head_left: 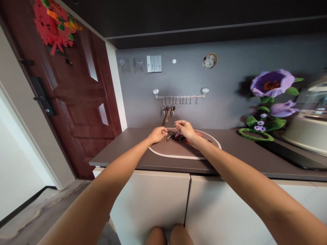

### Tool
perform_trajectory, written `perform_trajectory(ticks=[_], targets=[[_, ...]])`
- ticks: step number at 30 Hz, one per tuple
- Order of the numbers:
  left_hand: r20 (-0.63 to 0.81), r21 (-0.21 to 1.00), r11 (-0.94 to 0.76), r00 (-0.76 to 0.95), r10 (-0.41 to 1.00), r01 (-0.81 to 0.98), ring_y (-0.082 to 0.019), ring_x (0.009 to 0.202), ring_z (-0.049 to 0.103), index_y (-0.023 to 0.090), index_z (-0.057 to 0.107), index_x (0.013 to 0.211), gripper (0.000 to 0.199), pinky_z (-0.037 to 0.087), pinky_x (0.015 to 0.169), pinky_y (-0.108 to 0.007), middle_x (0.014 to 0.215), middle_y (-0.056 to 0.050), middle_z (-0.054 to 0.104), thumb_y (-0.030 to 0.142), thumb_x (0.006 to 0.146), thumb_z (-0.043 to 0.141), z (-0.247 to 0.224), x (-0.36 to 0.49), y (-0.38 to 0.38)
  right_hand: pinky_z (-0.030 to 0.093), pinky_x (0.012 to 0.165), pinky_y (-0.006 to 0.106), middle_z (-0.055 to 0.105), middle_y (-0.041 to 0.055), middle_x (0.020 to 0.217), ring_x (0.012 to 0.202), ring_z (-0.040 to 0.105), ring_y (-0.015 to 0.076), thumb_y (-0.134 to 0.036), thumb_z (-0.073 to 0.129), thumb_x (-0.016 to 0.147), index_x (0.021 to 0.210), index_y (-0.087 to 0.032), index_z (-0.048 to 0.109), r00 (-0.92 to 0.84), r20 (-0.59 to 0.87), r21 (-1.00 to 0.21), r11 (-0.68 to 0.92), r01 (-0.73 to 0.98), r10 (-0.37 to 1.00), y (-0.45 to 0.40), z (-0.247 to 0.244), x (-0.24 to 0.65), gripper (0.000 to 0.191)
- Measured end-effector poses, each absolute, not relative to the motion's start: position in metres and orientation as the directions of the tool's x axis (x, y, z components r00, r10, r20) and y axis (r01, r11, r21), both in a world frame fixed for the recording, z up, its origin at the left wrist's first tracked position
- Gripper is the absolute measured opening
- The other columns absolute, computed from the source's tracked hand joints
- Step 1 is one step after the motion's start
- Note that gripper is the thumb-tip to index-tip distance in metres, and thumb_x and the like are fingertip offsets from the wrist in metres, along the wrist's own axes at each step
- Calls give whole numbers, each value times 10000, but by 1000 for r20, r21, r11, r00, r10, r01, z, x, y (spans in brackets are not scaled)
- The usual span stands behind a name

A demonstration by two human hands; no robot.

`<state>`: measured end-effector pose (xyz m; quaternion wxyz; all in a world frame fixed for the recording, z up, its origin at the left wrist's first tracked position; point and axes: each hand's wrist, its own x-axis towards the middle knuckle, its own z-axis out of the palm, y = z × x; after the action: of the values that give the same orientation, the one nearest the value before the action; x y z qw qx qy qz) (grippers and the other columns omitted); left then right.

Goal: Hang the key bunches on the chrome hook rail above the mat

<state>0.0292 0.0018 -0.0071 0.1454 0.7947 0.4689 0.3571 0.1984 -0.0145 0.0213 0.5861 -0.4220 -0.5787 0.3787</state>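
My left hand [157, 135] is over the left part of an oval brown mat [178, 151] with a pale rim. Its fingers are curled in; whatever they may hold is too small to make out. Beside its fingertips lies a bunch of metal keys [169, 137] with dark items next to it. My right hand [187, 131] hovers above the mat's middle, fingers bent toward the thumb, and I cannot make out anything in them. Under it, partly hidden, are dark and red small objects [181, 139]. Several keys [168, 109] hang from the hook rail [180, 97] behind.
On the right stand purple fabric flowers [272, 83], a flat black panel [291, 154] and a cream appliance [306, 126] with a clear top. A dark shelf [204, 30] hangs overhead. White cabinet doors [153, 200] front the counter. A dark red door [76, 98] is at left.
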Motion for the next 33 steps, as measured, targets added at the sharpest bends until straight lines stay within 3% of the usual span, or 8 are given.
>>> perform_trajectory(ticks=[7,12,18,25,28,33], targets=[[262,665,-436,357,896,607,-62,419,450,125,550,931,210,383,451,-201,617,16,546,207,744,501,7,37,9,466,679,258,607,-8,689,600,567,90,-157,607,663,819,-151,606,27,370,-929,369,37,929,-8,4,212,156],[313,670,-458,337,888,585,-73,468,491,116,576,875,169,413,498,-206,594,12,539,201,752,495,7,47,18,461,723,281,606,-7,693,609,565,96,-153,583,678,815,-163,607,43,434,-896,426,125,900,-1,-5,219,140],[407,557,-484,286,867,674,-116,659,543,120,631,815,172,430,646,-231,733,-42,626,229,740,521,10,68,30,450,774,295,613,19,749,694,576,115,-141,521,715,826,-166,605,95,497,-831,443,336,862,-1,-3,219,141],[391,516,-494,321,863,699,-144,804,564,122,640,936,243,422,749,-235,924,-73,648,172,736,513,10,92,40,458,748,257,621,61,843,671,588,107,-121,446,747,902,-132,589,142,498,-744,337,576,856,-5,2,220,211],[349,481,-525,397,849,702,-138,788,567,128,639,971,276,416,746,-221,902,-61,657,144,740,489,4,95,44,463,729,250,625,66,833,654,589,109,-112,432,740,892,-131,592,168,500,-733,312,605,850,-3,1,221,221],[356,408,-527,401,844,746,-135,692,548,122,680,811,195,411,683,-228,753,-42,657,143,703,520,-4,95,49,449,778,270,630,65,810,754,598,136,-108,429,730,866,-133,595,155,529,-693,320,646,834,0,-1,221,216]])
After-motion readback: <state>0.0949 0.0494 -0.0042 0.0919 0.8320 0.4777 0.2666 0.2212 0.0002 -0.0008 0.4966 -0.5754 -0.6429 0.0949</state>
